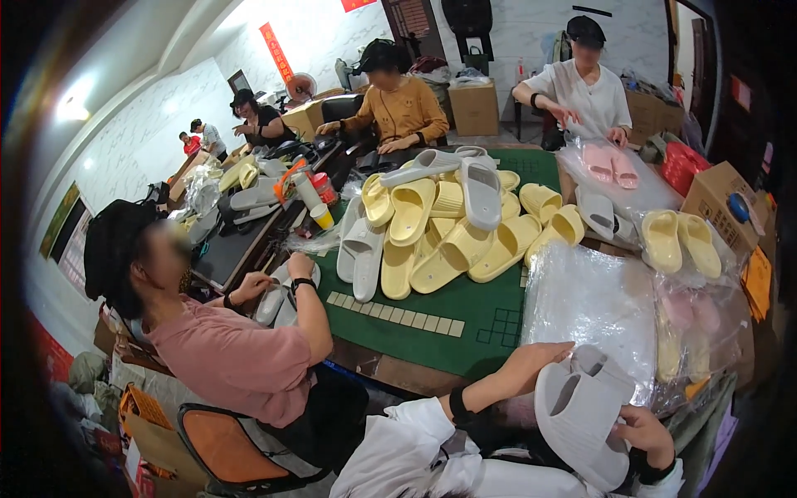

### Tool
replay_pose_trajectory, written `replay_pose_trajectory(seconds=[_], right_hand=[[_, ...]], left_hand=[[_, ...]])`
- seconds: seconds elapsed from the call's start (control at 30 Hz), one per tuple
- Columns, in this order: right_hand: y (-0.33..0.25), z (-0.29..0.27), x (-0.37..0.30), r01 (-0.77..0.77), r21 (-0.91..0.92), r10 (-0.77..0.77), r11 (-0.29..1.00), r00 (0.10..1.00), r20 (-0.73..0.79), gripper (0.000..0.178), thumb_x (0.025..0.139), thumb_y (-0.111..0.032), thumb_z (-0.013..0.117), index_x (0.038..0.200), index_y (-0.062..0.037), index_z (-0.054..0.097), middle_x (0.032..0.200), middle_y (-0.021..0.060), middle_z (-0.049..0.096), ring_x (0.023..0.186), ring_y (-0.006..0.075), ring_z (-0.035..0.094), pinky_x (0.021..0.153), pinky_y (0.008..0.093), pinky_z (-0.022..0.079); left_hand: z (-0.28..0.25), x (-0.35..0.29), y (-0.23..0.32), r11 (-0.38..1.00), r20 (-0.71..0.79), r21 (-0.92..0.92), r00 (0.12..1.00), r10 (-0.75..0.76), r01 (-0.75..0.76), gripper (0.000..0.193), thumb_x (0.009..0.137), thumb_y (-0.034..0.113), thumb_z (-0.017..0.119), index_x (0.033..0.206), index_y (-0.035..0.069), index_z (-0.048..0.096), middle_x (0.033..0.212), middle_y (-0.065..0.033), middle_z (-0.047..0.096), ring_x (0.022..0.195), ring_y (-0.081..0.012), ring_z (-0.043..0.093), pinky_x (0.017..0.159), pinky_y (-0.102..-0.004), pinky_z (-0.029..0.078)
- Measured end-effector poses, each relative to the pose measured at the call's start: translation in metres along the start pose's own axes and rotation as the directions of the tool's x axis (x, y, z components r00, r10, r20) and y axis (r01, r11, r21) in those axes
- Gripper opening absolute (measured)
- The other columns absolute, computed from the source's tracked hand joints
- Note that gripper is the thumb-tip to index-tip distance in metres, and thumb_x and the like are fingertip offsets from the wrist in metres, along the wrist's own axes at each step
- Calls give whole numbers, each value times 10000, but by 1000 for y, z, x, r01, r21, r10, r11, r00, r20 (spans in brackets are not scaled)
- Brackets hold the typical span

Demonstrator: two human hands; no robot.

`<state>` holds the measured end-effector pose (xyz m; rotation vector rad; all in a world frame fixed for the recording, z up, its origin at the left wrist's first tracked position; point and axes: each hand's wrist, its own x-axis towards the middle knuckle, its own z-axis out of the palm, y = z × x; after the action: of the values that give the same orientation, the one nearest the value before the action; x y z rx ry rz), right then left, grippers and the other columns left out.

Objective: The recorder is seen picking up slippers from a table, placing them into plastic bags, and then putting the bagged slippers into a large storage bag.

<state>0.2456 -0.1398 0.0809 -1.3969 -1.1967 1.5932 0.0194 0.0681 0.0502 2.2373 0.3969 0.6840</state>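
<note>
A pair of light grey slide slippers (585, 411) is between my two hands at the lower right, one lying against the other. My left hand (533, 365) holds their far left side, with its fingers partly behind the slippers. At the lower right, my right hand (646, 433) grips the edge of the nearer slipper. Just beyond them lies a stack of clear plastic bags (585, 303). Yellow slippers (452, 257) are heaped with several grey slippers (481, 195) on the green table mat (490, 340).
Bagged yellow slippers (696, 245) and bagged pink slippers (693, 311) lie at the right, near a cardboard box (722, 203). A co-worker in pink (241, 357) sits at the left, handling grey slippers. Another in white (585, 95) stands at the far side. A row of pale tiles (394, 314) marks the mat.
</note>
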Motion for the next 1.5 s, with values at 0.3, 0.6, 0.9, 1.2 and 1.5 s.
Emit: replay_pose_trajectory(seconds=[0.3,0.6,0.9,1.2,1.5], right_hand=[[-10,7,-7,-26,-127,2,992,983,-185,276,827,-74,583,1083,31,580,980,72,627,930,111,524,841,262,403],[-14,21,-13,-20,-286,-82,958,937,-339,222,769,-44,579,972,43,587,816,39,593,762,110,512,717,250,409],[-12,52,-3,-150,-719,-248,679,874,-417,437,689,-154,684,1042,58,538,888,196,520,858,337,473,744,381,392],[32,56,35,-49,-833,-466,552,809,-357,494,714,-115,647,1144,50,467,1096,263,480,1007,436,435,888,505,297],[46,49,72,-111,-958,-767,266,577,-280,578,818,-160,577,1290,50,317,1329,267,321,1164,427,376,938,485,317]], left_hand=[[1,2,20,968,-170,-135,958,-233,212,321,933,204,445,1177,13,528,1048,-203,601,914,-261,620,769,-304,469],[12,-1,35,941,-212,-267,940,-266,207,320,919,150,442,1198,8,508,1168,-177,554,1026,-288,568,867,-311,438],[60,-16,56,889,-131,454,981,140,-66,458,808,146,498,1252,48,447,1352,-103,387,1262,-331,317,1011,-581,182],[53,-20,75,876,-112,453,964,241,-166,466,797,164,491,1253,76,460,1391,-88,340,1285,-336,291,994,-639,147],[57,-29,80,879,-102,399,940,326,-261,447,842,178,468,1281,93,448,1389,-85,345,1298,-339,278,1004,-642,133]])
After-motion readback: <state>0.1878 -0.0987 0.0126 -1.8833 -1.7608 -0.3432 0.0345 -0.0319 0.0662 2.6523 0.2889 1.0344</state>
